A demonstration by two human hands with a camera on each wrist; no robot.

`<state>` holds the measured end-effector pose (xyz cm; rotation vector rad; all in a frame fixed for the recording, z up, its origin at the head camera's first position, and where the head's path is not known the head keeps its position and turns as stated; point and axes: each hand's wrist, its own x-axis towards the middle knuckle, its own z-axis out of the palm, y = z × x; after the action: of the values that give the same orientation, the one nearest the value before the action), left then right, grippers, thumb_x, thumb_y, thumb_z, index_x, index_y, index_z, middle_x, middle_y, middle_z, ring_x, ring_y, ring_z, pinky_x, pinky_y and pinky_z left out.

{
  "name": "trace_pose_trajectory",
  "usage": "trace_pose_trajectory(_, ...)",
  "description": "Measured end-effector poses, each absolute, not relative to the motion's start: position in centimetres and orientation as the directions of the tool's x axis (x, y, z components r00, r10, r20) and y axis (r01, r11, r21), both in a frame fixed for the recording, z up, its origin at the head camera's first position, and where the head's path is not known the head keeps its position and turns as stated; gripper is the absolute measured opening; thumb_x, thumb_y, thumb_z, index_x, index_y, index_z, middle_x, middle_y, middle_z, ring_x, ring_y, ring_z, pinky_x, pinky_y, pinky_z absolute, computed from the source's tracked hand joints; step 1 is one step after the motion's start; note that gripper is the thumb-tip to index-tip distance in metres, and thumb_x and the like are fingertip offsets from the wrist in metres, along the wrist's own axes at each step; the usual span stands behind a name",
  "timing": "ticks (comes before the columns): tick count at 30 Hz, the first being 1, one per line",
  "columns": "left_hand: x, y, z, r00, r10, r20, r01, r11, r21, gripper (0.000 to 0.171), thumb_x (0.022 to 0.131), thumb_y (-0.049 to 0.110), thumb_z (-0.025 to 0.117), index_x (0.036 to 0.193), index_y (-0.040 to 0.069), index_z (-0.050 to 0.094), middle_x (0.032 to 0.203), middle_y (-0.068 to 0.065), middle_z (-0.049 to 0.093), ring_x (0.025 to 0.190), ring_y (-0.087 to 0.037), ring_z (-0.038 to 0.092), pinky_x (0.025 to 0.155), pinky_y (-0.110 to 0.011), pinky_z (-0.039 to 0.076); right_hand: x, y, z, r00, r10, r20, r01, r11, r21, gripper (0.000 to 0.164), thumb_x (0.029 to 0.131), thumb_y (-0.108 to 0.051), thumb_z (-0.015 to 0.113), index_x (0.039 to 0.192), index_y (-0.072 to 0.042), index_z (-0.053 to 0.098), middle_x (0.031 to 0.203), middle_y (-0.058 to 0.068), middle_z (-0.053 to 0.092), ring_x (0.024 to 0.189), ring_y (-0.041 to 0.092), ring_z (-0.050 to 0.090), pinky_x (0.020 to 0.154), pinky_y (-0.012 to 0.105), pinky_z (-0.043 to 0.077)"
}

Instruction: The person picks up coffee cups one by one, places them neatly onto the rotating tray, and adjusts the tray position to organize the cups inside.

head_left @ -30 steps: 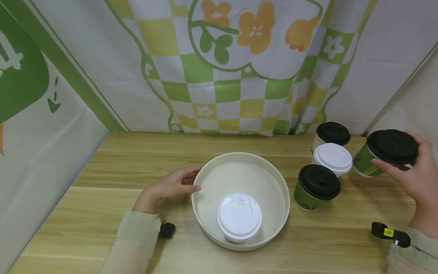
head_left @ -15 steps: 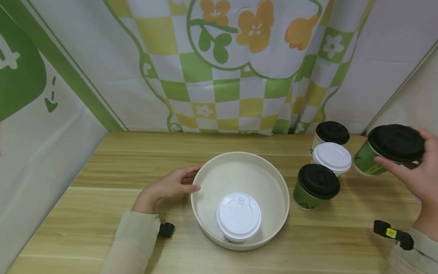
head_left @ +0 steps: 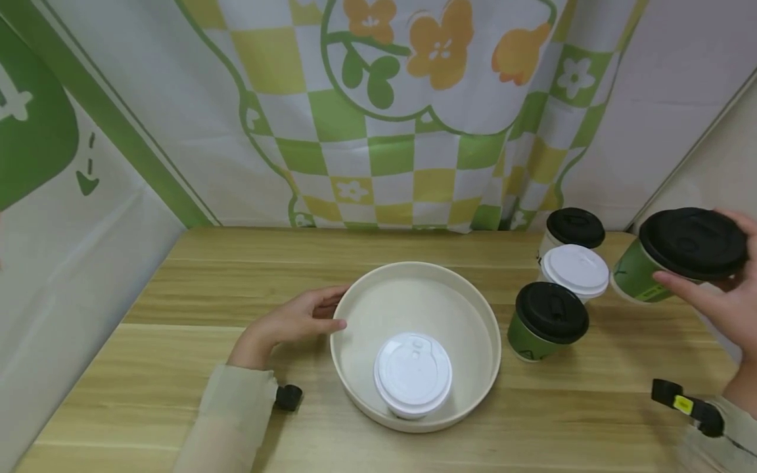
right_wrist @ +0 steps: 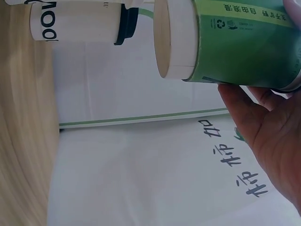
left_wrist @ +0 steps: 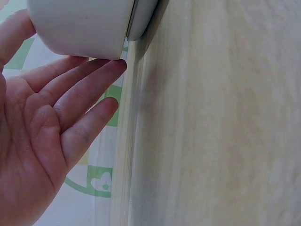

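My right hand (head_left: 730, 305) grips a green paper cup (head_left: 641, 276) with a black lid at the far right. In the right wrist view this green cup (right_wrist: 244, 44) is off the wooden table, its pale bottom facing the table. My left hand (head_left: 296, 322) rests at the left side of a round cream tray (head_left: 486, 315), thumb at the rim and fingers fairly straight. In the left wrist view its fingertips touch the outside of the tray wall (left_wrist: 84, 28). A cup with a white lid (head_left: 412, 374) stands inside the tray, near its front.
Right of the tray stand a green cup with a black lid (head_left: 547, 322), a white-lidded cup (head_left: 575, 270) and a pale black-lidded cup (head_left: 573, 228) behind. A patterned cloth (head_left: 390, 157) hangs along the back edge of the wooden table (head_left: 195, 289).
My right hand has moved slightly right and up with the green cup, which looks larger and a bit more tilted. My left hand, the tray and the other cups stay in place.
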<state>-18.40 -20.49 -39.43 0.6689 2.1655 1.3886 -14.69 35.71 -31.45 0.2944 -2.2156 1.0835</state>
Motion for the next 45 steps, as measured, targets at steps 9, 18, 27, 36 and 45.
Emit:
trace_pose_trajectory(9,-18.3,-20.6,-39.4,-0.775,0.618,-0.129,0.141,0.368,0.919,0.070,0.097,0.011,0.063,0.156,0.001,0.027,0.157,-0.024,0.036,0.142,-0.041,0.040,0.115,-0.052,0.040,-14.4,35.1,-30.6,-0.732,-0.017,0.681,-0.569,0.565,-0.597,0.092,0.068,0.030,0.065,0.149,-0.002,0.036,0.138,-0.012,0.053,0.114,-0.007,0.057,0.089,0.000,0.045)
trace_pose_trajectory(18,-18.3,-20.7,-39.5,-0.781,0.611,-0.131,0.133,0.368,0.920,0.071,0.097,0.014,0.064,0.156,0.002,0.027,0.157,-0.023,0.037,0.142,-0.041,0.041,0.115,-0.050,0.040,-14.2,33.9,-29.9,-0.707,-0.080,0.703,-0.655,0.450,-0.607,0.084,0.075,0.019,0.070,0.148,0.005,0.033,0.138,-0.002,0.055,0.116,0.002,0.059,0.089,0.003,0.048)
trace_pose_trajectory(27,-18.3,-20.3,-39.5,-0.773,0.621,-0.130,0.130,0.356,0.925,0.071,0.097,0.014,0.064,0.156,0.002,0.027,0.156,-0.024,0.037,0.142,-0.041,0.041,0.116,-0.050,0.040,-13.4,32.9,-29.2,-0.700,-0.146,0.699,-0.674,0.460,-0.579,0.087,0.079,-0.005,0.080,0.149,0.007,0.031,0.138,-0.003,0.055,0.117,0.002,0.057,0.087,0.002,0.049)
trace_pose_trajectory(36,-18.4,-20.1,-39.4,-0.764,0.634,-0.122,0.141,0.348,0.927,0.070,0.097,0.012,0.064,0.155,0.000,0.028,0.157,-0.024,0.036,0.142,-0.041,0.041,0.115,-0.052,0.040,-12.8,31.0,-28.9,-0.674,-0.219,0.706,-0.739,0.188,-0.647,0.098,0.072,-0.018,0.087,0.146,0.015,0.031,0.139,0.009,0.052,0.118,0.010,0.059,0.090,0.007,0.051)
trace_pose_trajectory(45,-18.7,-20.5,-39.4,-0.753,0.646,-0.125,0.171,0.376,0.911,0.071,0.096,0.012,0.065,0.155,-0.002,0.027,0.156,-0.025,0.036,0.141,-0.042,0.042,0.115,-0.050,0.041,-12.7,29.4,-28.6,-0.619,-0.291,0.730,-0.769,0.033,-0.639,0.101,0.068,-0.015,0.091,0.142,0.020,0.032,0.140,0.014,0.052,0.124,0.016,0.055,0.098,0.011,0.050)
